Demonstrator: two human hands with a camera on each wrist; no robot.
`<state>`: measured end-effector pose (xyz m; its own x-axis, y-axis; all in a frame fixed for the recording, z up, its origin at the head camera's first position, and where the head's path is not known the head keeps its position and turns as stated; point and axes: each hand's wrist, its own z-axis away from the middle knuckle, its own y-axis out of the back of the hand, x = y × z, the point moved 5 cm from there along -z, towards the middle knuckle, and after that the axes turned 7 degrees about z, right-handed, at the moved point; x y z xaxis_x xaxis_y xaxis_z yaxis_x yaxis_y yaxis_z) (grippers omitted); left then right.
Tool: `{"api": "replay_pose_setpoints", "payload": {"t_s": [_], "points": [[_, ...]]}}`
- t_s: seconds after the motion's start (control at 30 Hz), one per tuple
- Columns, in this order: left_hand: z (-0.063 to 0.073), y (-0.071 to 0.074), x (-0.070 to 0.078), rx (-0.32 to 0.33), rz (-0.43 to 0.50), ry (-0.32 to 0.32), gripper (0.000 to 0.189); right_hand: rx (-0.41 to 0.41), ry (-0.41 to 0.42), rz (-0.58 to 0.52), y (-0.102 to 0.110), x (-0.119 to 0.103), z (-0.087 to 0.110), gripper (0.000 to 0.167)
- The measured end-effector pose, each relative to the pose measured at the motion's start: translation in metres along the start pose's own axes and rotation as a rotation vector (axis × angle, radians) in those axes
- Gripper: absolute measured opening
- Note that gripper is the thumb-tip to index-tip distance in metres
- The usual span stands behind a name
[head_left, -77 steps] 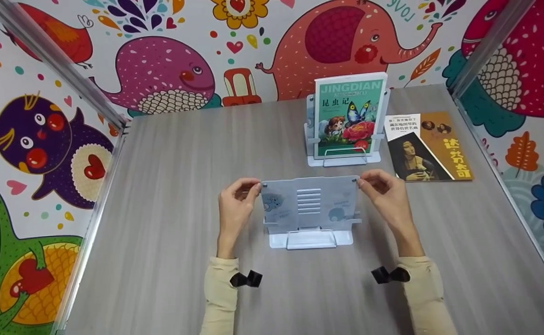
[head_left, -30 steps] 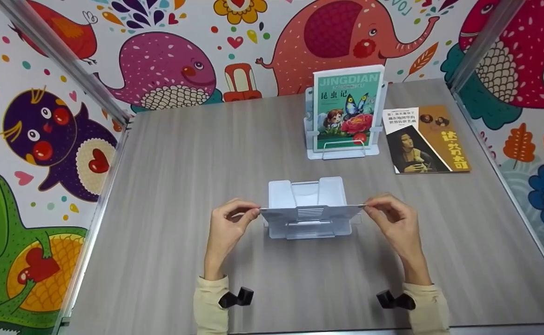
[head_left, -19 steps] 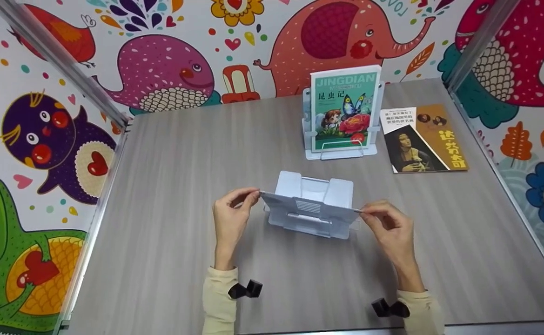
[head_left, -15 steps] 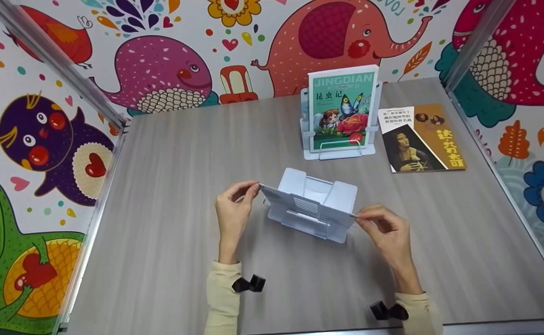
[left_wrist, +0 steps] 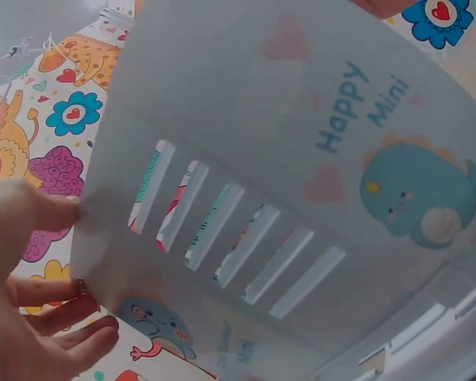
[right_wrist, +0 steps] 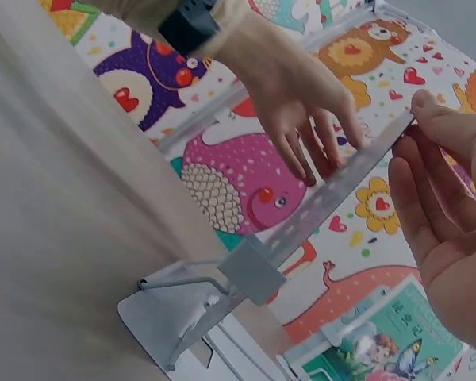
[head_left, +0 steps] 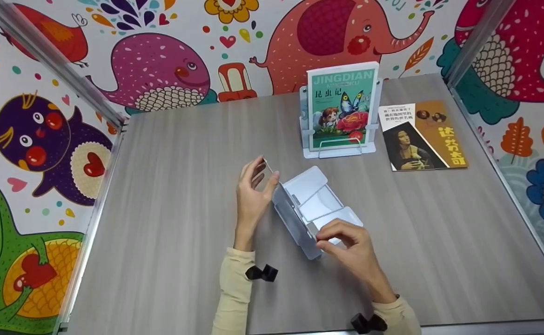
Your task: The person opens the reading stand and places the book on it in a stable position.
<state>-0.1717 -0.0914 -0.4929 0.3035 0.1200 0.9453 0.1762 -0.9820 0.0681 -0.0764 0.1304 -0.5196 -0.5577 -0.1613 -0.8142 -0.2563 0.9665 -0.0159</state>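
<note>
Wears plain, pale cream-yellow cloth down to the wrists: a left sleeve [head_left: 235, 293], creased along the forearm, and a matching right sleeve [head_left: 397, 318], wrinkled near the cuff. Carries a small black left wrist unit [head_left: 256, 273] and a similar right wrist unit [head_left: 375, 323], seen from above as two angular blocks joined at a narrow middle. Leaves left hand [head_left: 253, 200] and right hand [head_left: 353, 246] bare past the cuffs.

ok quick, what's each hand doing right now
Left hand: touching the nearer book stand; grip cannot be told.
Right hand: closed, pinching the nearer book stand's corner.
</note>
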Motion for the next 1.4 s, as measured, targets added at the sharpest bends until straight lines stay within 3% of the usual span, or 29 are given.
{"api": "replay_pose_setpoints", "payload": {"t_s": [0.33,0.5,0.63,0.77,0.87,1.03,1.17,1.4], "points": [[-0.008,-0.017,-0.007,-0.107,0.017,0.034,0.059,-0.004,-0.069,0.068,-0.021,0.001,-0.005,0.025],[-0.011,-0.022,-0.014,-0.137,0.067,0.051,0.060,-0.089,-0.112,0.094,-0.020,0.009,-0.007,0.021],[-0.012,-0.025,-0.017,-0.140,0.105,0.071,0.061,-0.161,-0.187,0.367,0.005,0.036,-0.008,0.018],[-0.011,-0.026,-0.018,-0.145,0.142,0.064,0.061,-0.242,-0.348,0.694,0.034,0.069,-0.007,0.013],[-0.012,-0.028,-0.017,-0.154,0.160,0.052,0.060,-0.294,-0.422,0.818,0.043,0.085,-0.008,0.012],[-0.012,-0.032,-0.015,-0.168,0.148,0.064,0.060,-0.304,-0.434,0.934,0.040,0.098,-0.012,0.012],[-0.012,-0.033,-0.014,-0.166,0.144,0.059,0.059,-0.341,-0.382,0.993,0.036,0.100,-0.014,0.010],[-0.011,-0.037,-0.018,-0.166,0.137,0.067,0.059,-0.342,-0.324,0.938,0.038,0.102,-0.010,0.011]]}}
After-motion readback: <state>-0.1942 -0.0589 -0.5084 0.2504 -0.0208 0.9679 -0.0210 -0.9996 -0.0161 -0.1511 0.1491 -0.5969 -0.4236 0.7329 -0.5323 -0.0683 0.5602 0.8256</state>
